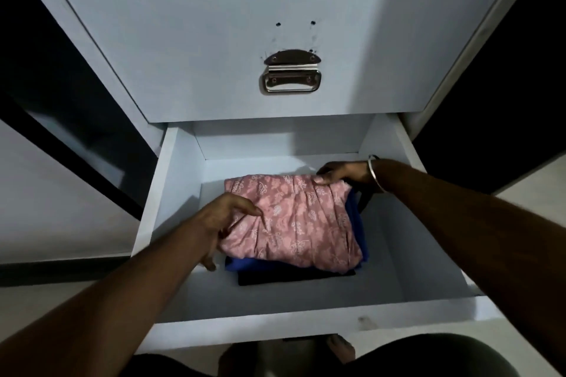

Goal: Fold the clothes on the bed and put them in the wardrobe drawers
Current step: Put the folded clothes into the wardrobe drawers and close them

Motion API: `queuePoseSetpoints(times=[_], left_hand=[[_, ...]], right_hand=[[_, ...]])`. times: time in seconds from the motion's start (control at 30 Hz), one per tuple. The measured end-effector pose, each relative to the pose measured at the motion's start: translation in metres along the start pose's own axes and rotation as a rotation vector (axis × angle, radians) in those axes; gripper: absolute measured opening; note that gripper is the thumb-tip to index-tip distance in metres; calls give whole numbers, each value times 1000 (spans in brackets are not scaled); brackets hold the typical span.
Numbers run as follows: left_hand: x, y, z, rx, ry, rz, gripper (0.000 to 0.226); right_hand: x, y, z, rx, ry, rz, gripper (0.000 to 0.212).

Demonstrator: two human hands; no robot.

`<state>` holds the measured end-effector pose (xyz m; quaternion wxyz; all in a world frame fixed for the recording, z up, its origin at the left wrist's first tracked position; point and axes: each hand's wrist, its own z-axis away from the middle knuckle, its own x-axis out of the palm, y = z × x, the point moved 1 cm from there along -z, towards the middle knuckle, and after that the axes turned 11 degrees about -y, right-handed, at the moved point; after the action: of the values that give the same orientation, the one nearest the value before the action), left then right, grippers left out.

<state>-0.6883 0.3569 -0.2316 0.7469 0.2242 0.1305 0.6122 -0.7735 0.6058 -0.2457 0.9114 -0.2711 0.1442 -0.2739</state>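
A folded pink garment with a white floral print (294, 220) lies inside the open white drawer (306, 320), on top of a folded blue garment (356, 223) and a dark one (294, 278). My left hand (220, 223) grips the pink bundle's left edge, thumb on top and fingers tucked beneath. At the far right corner, my right hand (340, 174) holds the bundle with fingers curled over the fabric. A metal bangle circles that wrist.
Above the open drawer sits a closed white drawer (214, 40) with a metal handle (291, 79). Dark wardrobe space flanks both sides. Bare drawer floor (413, 254) lies right of the stack. My knees show below the drawer front.
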Motion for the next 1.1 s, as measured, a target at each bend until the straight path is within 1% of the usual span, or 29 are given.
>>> queuePoseSetpoints(times=[0.07,0.1,0.17,0.2,0.23,0.3,0.33,0.4,0.43,0.5,0.53,0.57,0.6,0.63,0.67,0.7,0.73,0.8,0.83,0.9,0.97,1.03,1.1], left_hand=[[-4,2,-8,9,-51,62,72],[-10,0,-18,3,-55,97,78],[-13,-1,-25,-1,-63,109,80],[-14,0,-27,-5,-62,98,79],[-13,-1,-26,-13,-73,81,77],[-16,-5,-29,-18,-84,50,77],[-17,-7,-29,-7,-92,48,80],[-21,-10,-30,32,-99,11,97],[-21,-11,-30,55,-89,-6,106],[-20,-13,-32,151,-28,-47,121],[-19,-12,-33,245,19,-117,129],[-18,-11,-32,365,54,-230,134],[-16,-10,-30,496,78,-371,135],[-15,-9,-27,619,74,-520,131],[-14,-9,-23,681,49,-662,123],[-15,-10,-22,686,29,-803,115],[-16,-13,-21,643,23,-951,111],[-18,-19,-16,553,57,-1176,115],[-18,-19,-14,532,75,-1221,117],[-17,-17,0,505,108,-1246,116],[-15,-16,17,488,141,-1254,108],[-10,-17,37,487,141,-1138,89],[-6,-23,63,530,130,-957,58]], right_hand=[[7,9,3,-65,42,-75,53],[10,10,1,-100,61,-88,51],[12,14,-6,-129,51,-150,50],[13,14,-9,-113,25,-217,51],[14,16,-12,-77,24,-297,47],[21,20,-13,-10,77,-324,34],[23,23,-16,38,106,-333,34],[32,25,-17,98,129,-331,36],[28,30,-25,75,153,-362,45],[22,35,-32,75,202,-380,75],[20,35,-30,66,258,-360,84],[19,31,-27,31,335,-313,85],[21,21,-16,3,400,-233,76],[21,16,-9,-31,452,-140,68],[21,13,-4,-74,496,-68,62],[22,10,1,-104,526,-29,58],[25,9,5,-126,546,-5,54],[33,10,12,-114,574,98,47],[36,13,13,-87,586,167,44],[48,12,27,-81,613,284,37],[60,11,43,-104,657,316,35],[72,10,61,-128,697,357,35],[90,7,86,-185,729,445,34]])
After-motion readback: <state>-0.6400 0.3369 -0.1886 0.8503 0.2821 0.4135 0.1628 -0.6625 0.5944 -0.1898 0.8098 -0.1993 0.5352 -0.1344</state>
